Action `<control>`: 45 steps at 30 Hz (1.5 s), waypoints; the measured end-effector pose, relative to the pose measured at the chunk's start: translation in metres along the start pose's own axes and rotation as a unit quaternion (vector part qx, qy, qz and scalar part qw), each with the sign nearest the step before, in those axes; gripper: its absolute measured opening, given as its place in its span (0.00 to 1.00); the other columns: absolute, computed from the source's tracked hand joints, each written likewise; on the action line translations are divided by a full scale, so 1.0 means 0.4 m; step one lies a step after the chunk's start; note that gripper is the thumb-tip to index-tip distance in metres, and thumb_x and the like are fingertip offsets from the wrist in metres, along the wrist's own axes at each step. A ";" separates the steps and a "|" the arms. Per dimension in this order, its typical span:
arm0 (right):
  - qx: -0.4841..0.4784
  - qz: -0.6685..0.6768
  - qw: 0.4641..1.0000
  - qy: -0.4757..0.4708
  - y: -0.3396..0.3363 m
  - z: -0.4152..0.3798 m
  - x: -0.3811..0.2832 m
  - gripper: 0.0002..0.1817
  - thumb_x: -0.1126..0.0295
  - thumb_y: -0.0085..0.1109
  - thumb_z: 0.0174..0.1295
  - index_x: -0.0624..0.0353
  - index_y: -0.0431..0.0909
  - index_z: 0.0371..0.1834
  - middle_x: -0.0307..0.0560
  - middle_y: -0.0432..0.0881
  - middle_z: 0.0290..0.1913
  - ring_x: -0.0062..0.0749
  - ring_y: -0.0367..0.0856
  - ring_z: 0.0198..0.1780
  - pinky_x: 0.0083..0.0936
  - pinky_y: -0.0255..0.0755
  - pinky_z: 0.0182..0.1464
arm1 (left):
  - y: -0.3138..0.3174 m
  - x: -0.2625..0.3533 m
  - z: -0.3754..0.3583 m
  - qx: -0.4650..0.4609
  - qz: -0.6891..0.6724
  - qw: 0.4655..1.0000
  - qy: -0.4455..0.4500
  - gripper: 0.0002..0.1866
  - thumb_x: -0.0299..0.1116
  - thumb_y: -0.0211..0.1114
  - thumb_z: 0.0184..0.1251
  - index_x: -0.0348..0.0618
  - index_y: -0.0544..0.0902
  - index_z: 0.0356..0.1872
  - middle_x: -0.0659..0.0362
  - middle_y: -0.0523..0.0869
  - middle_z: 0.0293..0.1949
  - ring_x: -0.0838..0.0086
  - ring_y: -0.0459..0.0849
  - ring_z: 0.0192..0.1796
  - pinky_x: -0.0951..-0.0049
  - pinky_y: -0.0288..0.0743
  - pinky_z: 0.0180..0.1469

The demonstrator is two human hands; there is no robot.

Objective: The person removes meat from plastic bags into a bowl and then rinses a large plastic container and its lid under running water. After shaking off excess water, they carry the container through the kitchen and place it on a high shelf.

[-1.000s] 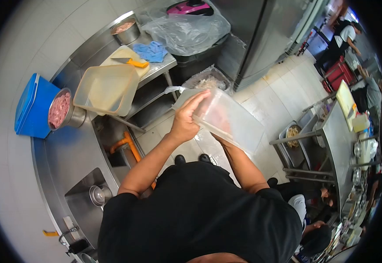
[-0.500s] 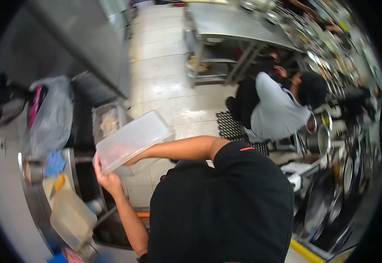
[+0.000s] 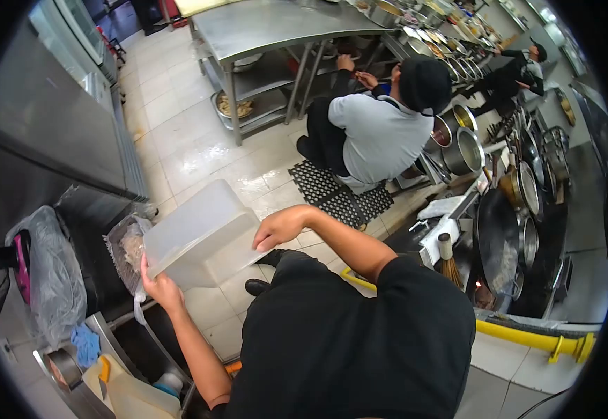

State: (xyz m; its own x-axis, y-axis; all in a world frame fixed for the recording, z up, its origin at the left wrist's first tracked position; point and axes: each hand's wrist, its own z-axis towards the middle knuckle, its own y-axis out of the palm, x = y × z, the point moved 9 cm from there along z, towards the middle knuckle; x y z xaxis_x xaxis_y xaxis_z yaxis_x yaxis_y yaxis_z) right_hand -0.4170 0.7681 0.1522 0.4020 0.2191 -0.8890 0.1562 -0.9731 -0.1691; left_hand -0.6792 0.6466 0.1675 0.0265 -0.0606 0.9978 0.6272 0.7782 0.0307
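A translucent white plastic food container hangs tilted in front of me, held above the tiled floor by both hands. My left hand is closed on its near left edge, the thumb side lying along the rim. At the right edge, my right hand pinches the rim with its fingers bent downward. The container is see-through, and I make out nothing inside it. Behind its left side stands a plastic-lined basket with something pale in it.
A person in a grey shirt crouches on a black perforated mat by a steel table. At right are pots and a large wok. A knife with a yellow handle lies at lower left.
My right hand has moved from beneath the container to its right rim. The container has turned, showing more of its side. My view has swung right.
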 end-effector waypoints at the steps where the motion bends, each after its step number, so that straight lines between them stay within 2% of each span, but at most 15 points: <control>1: 0.023 0.052 0.996 0.071 -0.010 -0.039 0.051 0.22 0.59 0.51 0.66 0.67 0.73 0.54 0.48 0.80 0.49 0.31 0.78 0.48 0.26 0.73 0.48 | 0.030 0.005 0.015 -0.018 0.037 0.999 0.025 0.19 0.27 0.57 0.67 0.28 0.69 0.57 0.52 0.77 0.53 0.71 0.76 0.52 0.74 0.68 0.56; 2: 0.030 0.056 0.995 0.076 -0.014 -0.073 0.072 0.22 0.59 0.51 0.66 0.67 0.73 0.54 0.48 0.80 0.49 0.31 0.78 0.48 0.26 0.73 0.48 | 0.066 0.006 0.030 -0.041 0.062 0.997 0.025 0.19 0.28 0.57 0.67 0.28 0.70 0.56 0.53 0.77 0.52 0.72 0.76 0.52 0.74 0.68 0.55; 4: 0.194 0.205 0.955 0.095 -0.070 -0.149 0.144 0.22 0.59 0.50 0.66 0.65 0.73 0.55 0.46 0.81 0.46 0.29 0.78 0.46 0.24 0.74 0.45 | 0.135 0.005 0.061 -0.071 0.065 0.995 0.029 0.19 0.28 0.57 0.67 0.28 0.70 0.56 0.53 0.78 0.52 0.72 0.76 0.52 0.75 0.69 0.55; 8: 0.329 0.191 0.913 0.148 -0.117 -0.241 0.326 0.24 0.58 0.51 0.66 0.66 0.71 0.56 0.47 0.81 0.46 0.31 0.78 0.46 0.27 0.74 0.46 | 0.235 -0.020 0.118 -0.098 0.045 0.994 0.008 0.18 0.28 0.58 0.67 0.29 0.71 0.54 0.54 0.78 0.50 0.73 0.76 0.50 0.75 0.69 0.54; 10: 0.389 -0.008 0.893 0.225 -0.163 -0.284 0.394 0.27 0.56 0.52 0.65 0.67 0.70 0.58 0.50 0.80 0.48 0.34 0.78 0.49 0.30 0.72 0.51 | 0.255 -0.051 0.153 -0.086 0.051 0.995 -0.002 0.18 0.28 0.58 0.67 0.30 0.71 0.54 0.54 0.78 0.50 0.73 0.77 0.49 0.76 0.70 0.53; 13: 0.521 0.078 0.840 0.131 -0.177 -0.306 0.399 0.30 0.51 0.55 0.61 0.66 0.71 0.56 0.56 0.79 0.49 0.43 0.77 0.51 0.35 0.67 0.57 | 0.277 -0.068 0.220 -0.063 0.059 0.996 -0.016 0.18 0.28 0.58 0.66 0.30 0.71 0.54 0.54 0.79 0.48 0.73 0.77 0.48 0.76 0.72 0.51; 14: 0.548 0.097 0.827 0.078 -0.182 -0.292 0.405 0.38 0.47 0.58 0.57 0.67 0.64 0.63 0.62 0.71 0.59 0.48 0.69 0.62 0.35 0.60 0.63 | 0.290 -0.087 0.241 -0.065 0.038 0.996 -0.038 0.18 0.28 0.59 0.66 0.31 0.70 0.54 0.54 0.79 0.47 0.73 0.78 0.47 0.75 0.72 0.50; 17: 0.562 -0.064 0.825 0.020 -0.252 -0.255 0.268 0.43 0.52 0.60 0.57 0.66 0.53 0.69 0.61 0.56 0.69 0.47 0.54 0.71 0.34 0.50 0.69 | 0.330 -0.089 0.287 -0.067 0.003 0.996 -0.062 0.17 0.26 0.58 0.65 0.31 0.72 0.54 0.54 0.81 0.46 0.73 0.79 0.44 0.74 0.73 0.49; 19: 0.578 -0.113 0.807 -0.049 -0.325 -0.235 0.175 0.50 0.47 0.61 0.53 0.65 0.48 0.70 0.60 0.51 0.71 0.47 0.47 0.73 0.35 0.42 0.71 | 0.351 -0.099 0.306 -0.070 -0.010 0.992 -0.103 0.16 0.25 0.57 0.64 0.31 0.75 0.52 0.55 0.82 0.43 0.73 0.79 0.44 0.75 0.73 0.47; 20: 0.577 -0.148 0.800 -0.072 -0.359 -0.226 0.117 0.52 0.46 0.63 0.51 0.63 0.47 0.71 0.63 0.51 0.71 0.52 0.47 0.73 0.38 0.44 0.70 | 0.360 -0.102 0.308 -0.078 -0.009 0.989 -0.128 0.15 0.26 0.55 0.66 0.32 0.75 0.51 0.56 0.81 0.46 0.70 0.78 0.48 0.70 0.71 0.52; 25: 0.580 -0.152 0.777 -0.193 -0.505 -0.210 -0.066 0.54 0.48 0.68 0.46 0.60 0.48 0.72 0.66 0.52 0.69 0.56 0.50 0.71 0.39 0.47 0.69 | 0.393 -0.029 0.307 -0.059 -0.036 0.984 -0.164 0.14 0.28 0.55 0.65 0.38 0.76 0.51 0.60 0.81 0.44 0.75 0.78 0.43 0.75 0.69 0.37; 34: 0.476 -0.134 0.857 -0.147 -0.603 -0.162 -0.090 0.44 0.54 0.60 0.56 0.61 0.50 0.71 0.55 0.55 0.71 0.42 0.51 0.73 0.31 0.47 0.70 | 0.404 0.001 0.342 -0.106 -0.040 0.973 -0.201 0.16 0.21 0.54 0.60 0.37 0.75 0.50 0.58 0.81 0.45 0.74 0.79 0.42 0.75 0.69 0.35; 38: 0.529 -0.065 0.830 -0.163 -0.590 -0.170 -0.123 0.32 0.58 0.49 0.65 0.62 0.55 0.69 0.55 0.58 0.70 0.43 0.55 0.71 0.29 0.48 0.69 | 0.405 0.018 0.344 -0.101 -0.048 0.979 -0.168 0.18 0.17 0.53 0.56 0.39 0.76 0.49 0.61 0.80 0.40 0.79 0.76 0.36 0.80 0.68 0.29; 43: 0.557 -0.092 0.811 -0.156 -0.589 -0.204 -0.166 0.31 0.55 0.47 0.65 0.62 0.60 0.66 0.54 0.60 0.69 0.44 0.59 0.69 0.30 0.52 0.68 | 0.422 0.009 0.330 -0.108 -0.058 0.978 -0.171 0.16 0.18 0.53 0.57 0.39 0.77 0.48 0.61 0.81 0.41 0.81 0.76 0.36 0.80 0.67 0.30; 45: 0.553 -0.062 0.823 -0.117 -0.593 -0.205 -0.158 0.31 0.53 0.47 0.65 0.62 0.61 0.66 0.55 0.61 0.68 0.45 0.60 0.69 0.30 0.53 0.67 | 0.441 -0.007 0.345 -0.146 -0.092 0.973 -0.150 0.18 0.19 0.54 0.59 0.35 0.74 0.53 0.58 0.80 0.48 0.74 0.78 0.48 0.74 0.71 0.46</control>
State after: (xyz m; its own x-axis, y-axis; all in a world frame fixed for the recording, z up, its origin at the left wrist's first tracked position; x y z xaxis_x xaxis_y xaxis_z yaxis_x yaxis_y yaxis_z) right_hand -0.4055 0.9910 0.2836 0.2407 0.4280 -0.8712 -0.7846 -0.4426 -0.4342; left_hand -0.6762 0.8704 0.1783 -0.3091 0.0373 0.9503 0.7952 0.5581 0.2368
